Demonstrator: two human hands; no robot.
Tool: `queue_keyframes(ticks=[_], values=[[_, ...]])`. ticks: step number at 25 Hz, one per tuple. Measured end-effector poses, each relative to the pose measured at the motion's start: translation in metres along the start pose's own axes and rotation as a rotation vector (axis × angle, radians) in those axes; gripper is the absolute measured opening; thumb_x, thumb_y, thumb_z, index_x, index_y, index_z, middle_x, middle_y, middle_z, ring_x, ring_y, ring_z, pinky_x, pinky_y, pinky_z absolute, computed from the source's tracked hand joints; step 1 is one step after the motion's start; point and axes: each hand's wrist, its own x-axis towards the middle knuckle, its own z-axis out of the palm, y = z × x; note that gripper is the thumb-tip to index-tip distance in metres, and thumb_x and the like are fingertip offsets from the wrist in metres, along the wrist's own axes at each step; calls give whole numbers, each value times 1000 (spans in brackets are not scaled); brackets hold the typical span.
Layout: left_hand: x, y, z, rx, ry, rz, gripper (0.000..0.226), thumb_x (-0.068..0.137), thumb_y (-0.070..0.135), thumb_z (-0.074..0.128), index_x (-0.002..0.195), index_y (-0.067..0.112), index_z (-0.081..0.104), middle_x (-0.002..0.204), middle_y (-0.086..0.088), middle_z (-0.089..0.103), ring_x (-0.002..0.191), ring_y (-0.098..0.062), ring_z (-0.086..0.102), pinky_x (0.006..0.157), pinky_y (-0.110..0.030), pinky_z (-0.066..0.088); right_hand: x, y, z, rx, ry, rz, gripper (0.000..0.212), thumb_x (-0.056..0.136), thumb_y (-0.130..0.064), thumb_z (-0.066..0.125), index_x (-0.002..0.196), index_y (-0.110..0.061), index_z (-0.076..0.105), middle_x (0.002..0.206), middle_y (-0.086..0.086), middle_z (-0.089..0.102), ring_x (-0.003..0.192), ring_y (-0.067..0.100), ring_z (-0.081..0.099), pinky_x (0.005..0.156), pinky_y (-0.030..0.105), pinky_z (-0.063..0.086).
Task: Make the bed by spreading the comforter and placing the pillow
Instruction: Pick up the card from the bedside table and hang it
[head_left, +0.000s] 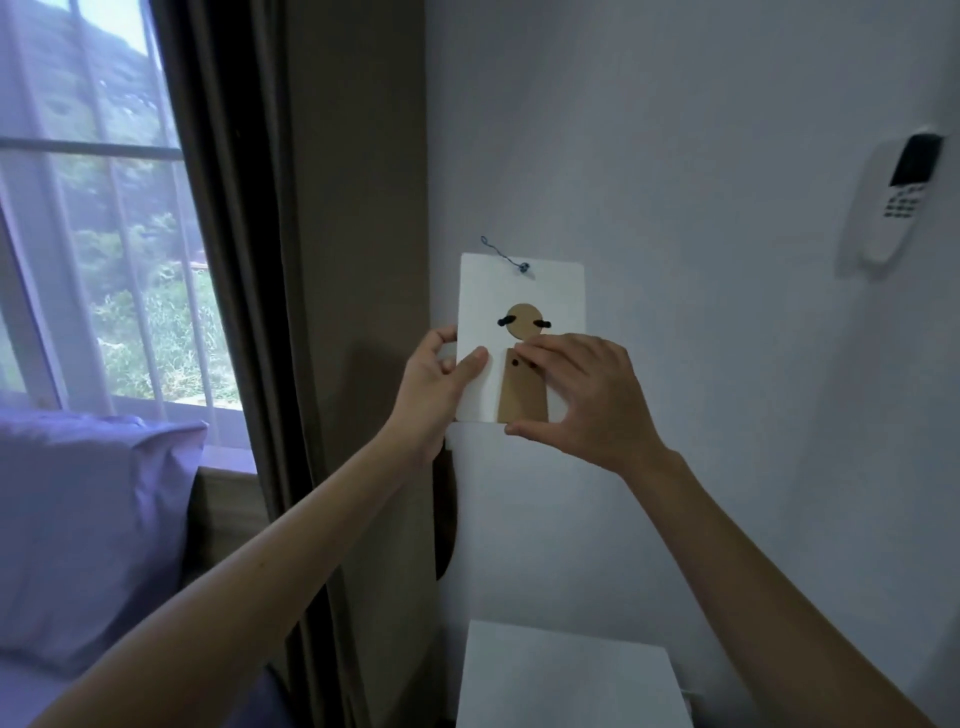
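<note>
A lilac pillow leans upright under the window at the far left, its left side cut off by the frame edge and well apart from both hands. Beside it hangs a dark curtain. The left hand pinches the left edge of a white card held against the wall, thumb on its face. The right hand grips the card's lower right, fingers covering part of a brown paper figure. A remote control sits in a wall holder at right. No comforter can be made out.
</note>
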Motion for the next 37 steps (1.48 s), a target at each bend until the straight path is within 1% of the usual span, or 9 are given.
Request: queue_keyframes(ticks=[7,13,15,19,25,28,30,34,37], values=[[-2,-5,2,-26,-26,-58,29,92,17,59,120,13,48,88,-2,72,71,-12,70,54,-24,53,-3,7,-4,-25,32,-81,73,69,-72,64,118,-18,66,121,-4,66,107,19,63,88,39,46],[-6,-17,3,-68,5,-71,29,93,16,58,120,12,48,91,-5,73,71,-13,70,51,-22,52,-12,4,-7,119,21,26,58,81,-66,55,115,-20,67,115,-6,67,101,11,63,79,26,51],[-5,-21,4,-3,61,-27,28,92,16,60,117,14,49,91,-5,73,72,-15,70,55,-26,55,-18,4,-3,339,-74,221,49,79,-58,63,116,-26,66,115,-13,65,105,5,59,84,24,50],[-17,-37,15,465,139,165,25,92,23,60,114,21,49,93,11,68,74,-7,67,66,-28,59,-13,3,-9,1016,-65,920,27,93,-38,56,117,-31,63,117,-13,65,110,6,60,97,32,47],[-39,-87,46,1005,41,561,30,93,15,56,122,19,50,70,-7,67,48,-22,60,43,-27,49,-13,-1,-12,1132,-191,1145,24,90,-39,60,103,-20,67,108,2,71,100,19,68,90,36,53],[-54,-114,50,1096,-39,613,41,91,22,54,131,18,48,102,-12,73,67,-28,71,50,-31,56,-27,3,-11,1099,-139,1248,17,94,-21,55,99,-10,68,102,12,72,95,26,70,83,34,57],[-64,-125,50,1103,-150,584,46,93,36,45,136,21,43,129,-7,63,98,-24,70,71,-37,61,-36,5,-12,1121,-128,1284,21,97,-13,47,103,-9,66,100,11,72,94,26,69,78,34,57],[-58,-117,46,876,-195,271,43,100,40,34,142,31,36,148,5,42,134,-14,41,109,-41,39,-49,16,-26,1102,-161,1236,23,100,-12,42,108,-15,63,101,6,71,93,23,68,77,35,55],[-37,-103,40,610,-89,-28,64,95,37,52,149,34,19,156,3,27,143,-15,27,115,-38,28,-60,27,-35,1173,-170,1243,22,101,-13,41,109,-18,62,105,5,71,95,22,67,77,34,55]])
